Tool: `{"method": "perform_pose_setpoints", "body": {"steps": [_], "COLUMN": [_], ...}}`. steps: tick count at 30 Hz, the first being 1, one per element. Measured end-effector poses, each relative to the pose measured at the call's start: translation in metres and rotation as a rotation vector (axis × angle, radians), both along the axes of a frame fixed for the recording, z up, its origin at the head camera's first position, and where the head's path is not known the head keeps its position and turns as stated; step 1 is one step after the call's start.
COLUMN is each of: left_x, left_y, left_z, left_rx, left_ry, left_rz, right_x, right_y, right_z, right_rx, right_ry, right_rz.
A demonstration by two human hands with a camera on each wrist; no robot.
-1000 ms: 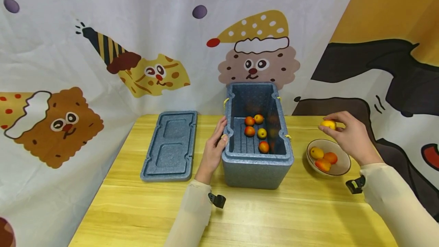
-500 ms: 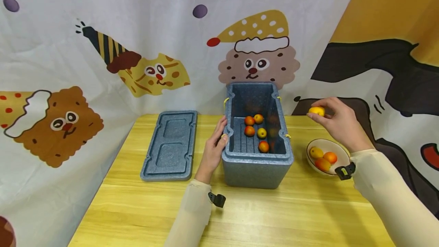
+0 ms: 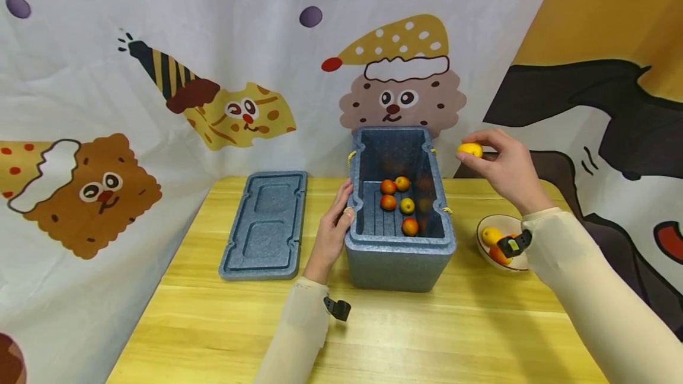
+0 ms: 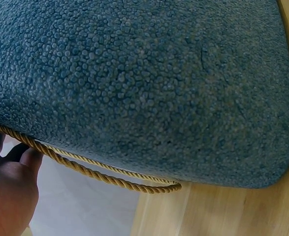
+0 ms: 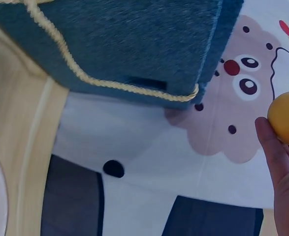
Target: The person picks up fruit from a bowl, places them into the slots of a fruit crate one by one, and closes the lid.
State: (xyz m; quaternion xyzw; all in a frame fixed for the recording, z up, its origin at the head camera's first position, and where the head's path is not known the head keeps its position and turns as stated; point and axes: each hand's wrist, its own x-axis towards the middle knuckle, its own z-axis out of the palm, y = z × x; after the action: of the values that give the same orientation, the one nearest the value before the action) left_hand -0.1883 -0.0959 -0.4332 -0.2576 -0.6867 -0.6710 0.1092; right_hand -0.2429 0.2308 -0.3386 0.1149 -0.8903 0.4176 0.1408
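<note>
My right hand [image 3: 509, 168] pinches a small round yellow fruit [image 3: 471, 150] between thumb and fingers, raised to the right of the box's far right corner. In the right wrist view the same fruit [image 5: 288, 118] looks orange-yellow and smooth. My left hand [image 3: 332, 230] rests along the left outer side of the blue-grey foam box [image 3: 392, 268], fingers straight, thumb at the rim. Beside that hand, a yellow rope handle [image 4: 105, 177] hangs in the left wrist view. Inside the uncovered box lie several red-and-yellow fruits [image 3: 388, 202].
The foam lid [image 3: 265, 233] lies flat on the wooden table [image 3: 224, 330], left of the box. A cream bowl [image 3: 484, 253] with several fruits stands on the right, partly hidden by my right wrist's camera. Behind the table hangs a cartoon-printed cloth [image 3: 261, 34].
My right hand has carried the yellow fruit from above the bowl leftward and upward, closer to the box. The left hand, the box and the lid have stayed in place.
</note>
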Motion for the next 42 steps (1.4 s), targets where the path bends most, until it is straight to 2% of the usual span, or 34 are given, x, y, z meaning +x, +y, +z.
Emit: {"method": "perform_pose_setpoints", "body": {"steps": [8,14,18,23,30,38,42], "left_x": [0.000,0.000,0.000,-0.001,0.000,-0.001,-0.001], "left_y": [-0.001,0.000,0.001,0.000,-0.001,0.000,0.000], "left_z": [0.000,-0.001,-0.002,-0.003,-0.001,-0.002,-0.003], "left_rx": [-0.008,-0.010,-0.008,0.005,-0.001,0.012,0.011], "left_ry": [0.007,0.002,-0.002,0.010,0.030,0.040,0.035], "left_rz": [0.012,-0.008,-0.016,-0.014,0.020,0.013,0.017], "right_x": [-0.012,-0.021,-0.028,-0.040,-0.060,-0.079,-0.084], "right_y": [-0.016,-0.026,-0.035,-0.047,-0.070,-0.099,-0.110], "right_z": [0.008,0.004,0.004,0.015,0.029,0.031,0.030], "right_rx": [-0.025,-0.028,0.000,0.077,0.147,0.417,0.463], "right_ry": [-0.001,-0.014,-0.034,-0.053,-0.083,-0.210,-0.261], "right_rz": [0.049,0.057,0.098,0.144,0.227,0.285,0.294]}}
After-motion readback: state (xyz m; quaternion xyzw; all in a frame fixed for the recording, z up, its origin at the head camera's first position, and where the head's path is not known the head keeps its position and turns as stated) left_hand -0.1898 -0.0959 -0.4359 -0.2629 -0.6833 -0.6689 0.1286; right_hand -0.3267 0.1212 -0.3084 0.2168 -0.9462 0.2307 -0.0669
